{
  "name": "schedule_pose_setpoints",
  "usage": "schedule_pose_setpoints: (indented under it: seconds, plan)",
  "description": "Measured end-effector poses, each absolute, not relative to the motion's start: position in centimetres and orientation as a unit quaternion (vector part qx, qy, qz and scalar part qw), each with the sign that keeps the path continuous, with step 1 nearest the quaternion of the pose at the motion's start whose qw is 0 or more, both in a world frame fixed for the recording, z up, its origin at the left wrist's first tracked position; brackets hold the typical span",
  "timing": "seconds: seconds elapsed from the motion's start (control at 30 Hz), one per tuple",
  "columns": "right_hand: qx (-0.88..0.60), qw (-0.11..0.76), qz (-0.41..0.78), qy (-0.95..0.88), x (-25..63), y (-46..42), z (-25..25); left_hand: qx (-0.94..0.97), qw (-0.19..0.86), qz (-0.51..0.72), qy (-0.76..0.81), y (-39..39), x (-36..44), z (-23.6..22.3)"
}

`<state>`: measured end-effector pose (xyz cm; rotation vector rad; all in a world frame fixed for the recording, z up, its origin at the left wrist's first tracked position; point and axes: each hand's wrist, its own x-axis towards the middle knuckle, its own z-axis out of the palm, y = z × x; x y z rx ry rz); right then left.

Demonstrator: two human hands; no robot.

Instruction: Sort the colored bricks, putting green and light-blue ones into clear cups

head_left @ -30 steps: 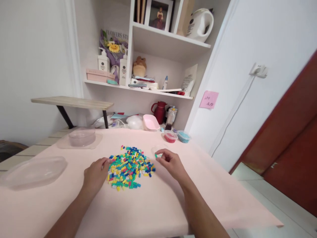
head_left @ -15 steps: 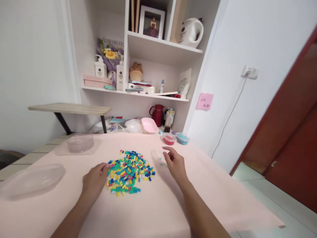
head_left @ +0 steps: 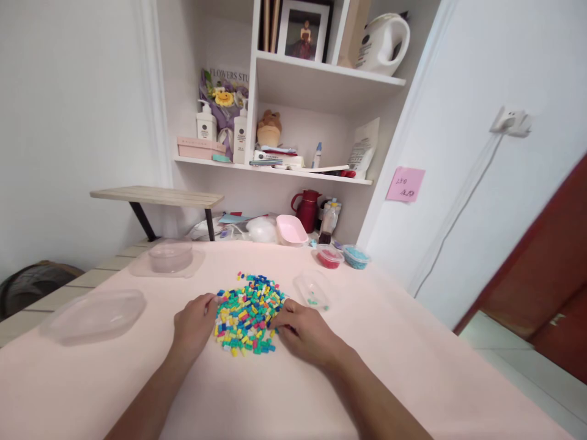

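Observation:
A loose pile of small toy bricks (head_left: pixel 247 318) in blue, green, yellow, white and red lies on the pink-covered table. At its left edge rests my left hand (head_left: pixel 195 321), with fingers curled together and tips touching the bricks; whatever they may hold is hidden. My right hand (head_left: pixel 302 330) reaches into the pile's right side, its thumb and fingers closed in a pinch. Any brick between them is too small to make out. Just beyond this hand sits a small clear container (head_left: pixel 312 289) with several green bricks in it.
Tubs of red pieces (head_left: pixel 329 257) and blue pieces (head_left: pixel 356 257) stand at the back right. On the left are a clear lid (head_left: pixel 96 315) and a clear tub (head_left: pixel 170 256). A pink tray (head_left: pixel 292 230) and a dark red jug (head_left: pixel 307 210) stand under the shelves.
My right hand has moved from over the small clear container, left and nearer to me, onto the pile. My left hand stays at the pile's left edge. The view has shifted slightly.

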<state>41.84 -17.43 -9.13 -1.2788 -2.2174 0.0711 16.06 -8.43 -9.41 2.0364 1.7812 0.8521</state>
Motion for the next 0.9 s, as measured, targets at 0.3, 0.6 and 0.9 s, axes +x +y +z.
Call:
schedule_pose_setpoints:
  seconds: [0.3, 0.6, 0.9]
  plan:
    - [-0.447, 0.332, 0.084, -0.826, 41.9, -17.7, -8.6, 0.710, 0.150, 0.299, 0.620, -8.5, 16.1, -9.1]
    - [-0.451, 0.321, 0.078, -0.829, 41.4, -17.3, -9.3, 0.703, 0.157, 0.304, 0.623, -8.5, 16.3, -9.4]
    - [-0.566, 0.571, 0.036, -0.593, 44.9, -17.3, -7.2, 0.706, 0.157, 0.308, 0.618, -8.4, 16.3, -9.5]
